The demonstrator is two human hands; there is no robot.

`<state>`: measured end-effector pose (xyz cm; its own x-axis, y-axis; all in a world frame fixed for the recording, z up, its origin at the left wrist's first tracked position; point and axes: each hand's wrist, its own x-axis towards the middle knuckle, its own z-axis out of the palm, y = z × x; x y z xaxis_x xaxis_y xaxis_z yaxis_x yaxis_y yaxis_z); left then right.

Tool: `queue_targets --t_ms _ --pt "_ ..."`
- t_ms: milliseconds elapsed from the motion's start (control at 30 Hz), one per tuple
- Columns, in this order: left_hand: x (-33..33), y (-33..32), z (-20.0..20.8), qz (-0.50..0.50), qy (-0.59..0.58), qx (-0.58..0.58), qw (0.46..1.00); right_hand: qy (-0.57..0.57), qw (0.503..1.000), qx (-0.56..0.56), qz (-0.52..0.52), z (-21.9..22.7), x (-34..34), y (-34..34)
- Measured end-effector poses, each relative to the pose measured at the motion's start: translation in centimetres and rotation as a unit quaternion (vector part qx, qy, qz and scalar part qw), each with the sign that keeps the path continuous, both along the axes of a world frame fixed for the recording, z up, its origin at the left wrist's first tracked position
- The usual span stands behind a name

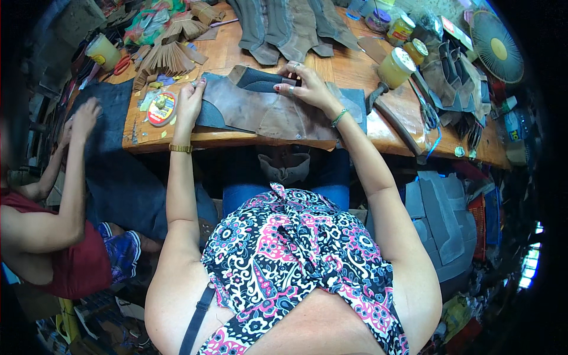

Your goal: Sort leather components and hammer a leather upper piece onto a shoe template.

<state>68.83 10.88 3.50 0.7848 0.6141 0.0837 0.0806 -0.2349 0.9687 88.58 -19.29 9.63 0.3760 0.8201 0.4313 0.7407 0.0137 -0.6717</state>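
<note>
A brown leather piece (242, 111) with dark grey lining (257, 80) lies across the front of the wooden table. My left hand (189, 102) is closed, with its thumb and fingers pinching the left end of the leather. At the upper right edge, my right hand (310, 89) has its fingers bent over the leather and lining, thumb and forefinger close together on the raised edge. Part of the grip is hidden under the fingers. A grey-blue sheet (356, 106) shows from beneath the leather on the right.
Left of the leather sit a round tin (161, 109) and fanned brown strips (168, 59). A hammer (393, 121), scissors (427, 112) and a glue jar (396, 68) stand or lie at right. More leather pieces (284, 29) lie behind. Another person (65, 236) works at left beside dark sheeting (118, 160).
</note>
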Motion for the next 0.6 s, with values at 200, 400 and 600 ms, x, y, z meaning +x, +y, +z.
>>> queue_targets --t_ms 200,400,600 --pt "0.0 -0.8 -0.5 0.059 -0.014 0.131 0.99 0.018 1.0 0.0 0.018 -0.4 0.2 -0.5" --pt "-0.2 -1.4 0.7 -0.018 -0.109 -0.085 0.99 0.189 0.98 0.017 0.064 -0.9 0.3 -0.5" --pt "0.2 -0.7 -0.2 0.005 -0.09 -0.165 0.982 0.212 0.972 0.05 0.092 -0.3 -0.3 -0.5"
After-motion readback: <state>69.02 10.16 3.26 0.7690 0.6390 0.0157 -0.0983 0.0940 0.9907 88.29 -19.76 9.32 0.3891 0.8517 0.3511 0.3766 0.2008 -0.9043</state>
